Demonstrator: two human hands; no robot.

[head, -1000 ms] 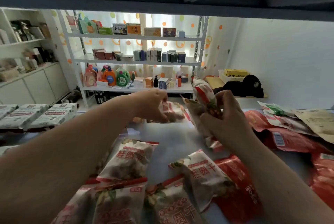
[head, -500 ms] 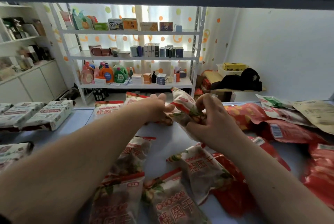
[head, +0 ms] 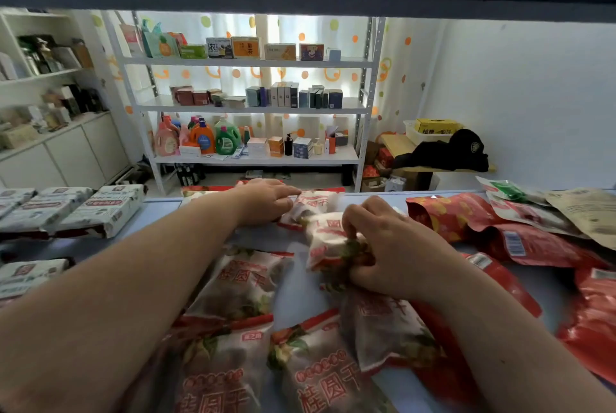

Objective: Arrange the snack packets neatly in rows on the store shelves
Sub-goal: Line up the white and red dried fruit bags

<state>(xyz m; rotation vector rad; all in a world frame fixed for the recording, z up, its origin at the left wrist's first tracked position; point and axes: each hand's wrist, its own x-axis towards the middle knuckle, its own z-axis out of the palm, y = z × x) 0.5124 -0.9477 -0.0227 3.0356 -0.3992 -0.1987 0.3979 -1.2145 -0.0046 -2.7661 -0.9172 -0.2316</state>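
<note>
The right hand (head: 393, 246), fingers curled round a packet (head: 328, 239), had lowered it from upright onto the shelf (head: 160, 209), touching the rear packet (head: 315, 201). The left hand (head: 266, 201), fingers nearly straight, steadied that rear packet; the row judged nearly extended

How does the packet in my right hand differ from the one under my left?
The right packet is bunched and tilted, pinched by the right hand. The left packet lies flat at the back edge of the shelf, touched by the left hand. Both are white with red lettering.
</note>
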